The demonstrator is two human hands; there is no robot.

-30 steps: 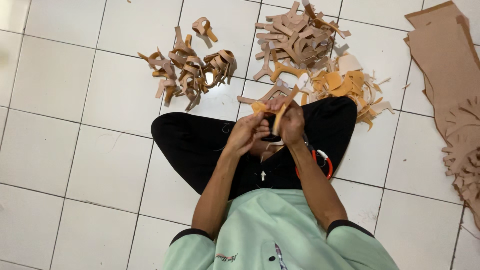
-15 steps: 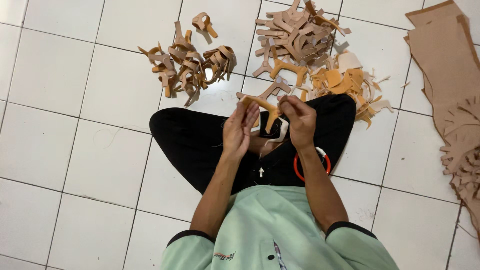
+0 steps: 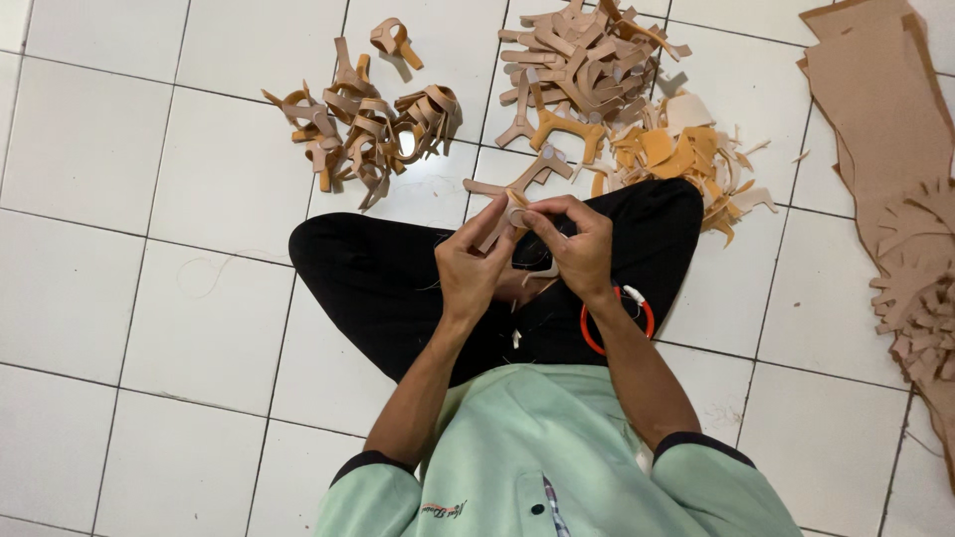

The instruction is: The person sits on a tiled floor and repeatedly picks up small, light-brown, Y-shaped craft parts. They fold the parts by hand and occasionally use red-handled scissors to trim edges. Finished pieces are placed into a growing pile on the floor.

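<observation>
Item: tan Y-shaped strap piece [image 3: 517, 194], pinched by left hand [image 3: 473, 267] and right hand [image 3: 582, 254] above lap, near the far cut pile [image 3: 587, 60]. Risk: thin arms could likely slip from the fingertips.

I see a tan Y-shaped leather piece [image 3: 509, 211] over black trousers [image 3: 398, 288], a mint-green shirt with black cuffs [image 3: 557, 457], and an orange ring [image 3: 615, 323]. At one o'clock, mustard-yellow scraps [image 3: 676, 149] lie on the white tiled floor [image 3: 149, 298].
</observation>
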